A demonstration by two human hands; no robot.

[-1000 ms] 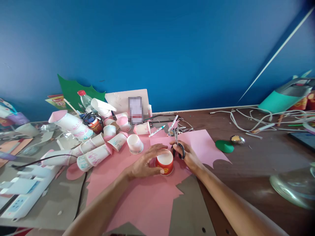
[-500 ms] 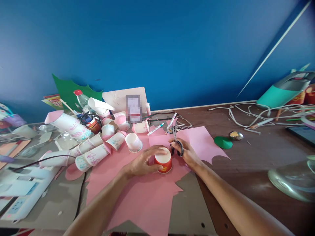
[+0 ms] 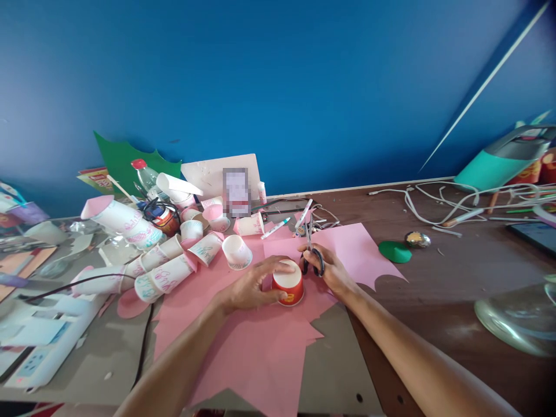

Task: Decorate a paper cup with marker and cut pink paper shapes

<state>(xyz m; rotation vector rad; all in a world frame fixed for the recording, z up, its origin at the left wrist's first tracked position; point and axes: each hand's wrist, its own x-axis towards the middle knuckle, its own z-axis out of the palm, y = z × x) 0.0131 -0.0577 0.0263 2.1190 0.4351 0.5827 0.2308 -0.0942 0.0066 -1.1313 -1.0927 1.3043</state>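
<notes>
A red paper cup (image 3: 290, 289) stands upside down on pink paper (image 3: 243, 347), its pale base facing up. My left hand (image 3: 256, 284) is closed around the cup's left side, thumb low and fingers at the top edge. Just right of the cup, my right hand (image 3: 328, 269) grips a pair of scissors (image 3: 319, 262) by the black handles, blades pointing away from me. Under and beyond that hand lies another pink sheet (image 3: 354, 249) with curved cuts along its edge.
Several decorated white paper cups (image 3: 165, 278) crowd the left, near a power strip (image 3: 39, 359). A marker (image 3: 275, 228) lies behind the red cup. Rightward are a green paper cone (image 3: 395, 251), a foil ball (image 3: 417, 239), white cables (image 3: 417, 202) and a glass jar (image 3: 516, 324).
The view has shifted very slightly. Both hands, the red cup and the scissors keep the same positions.
</notes>
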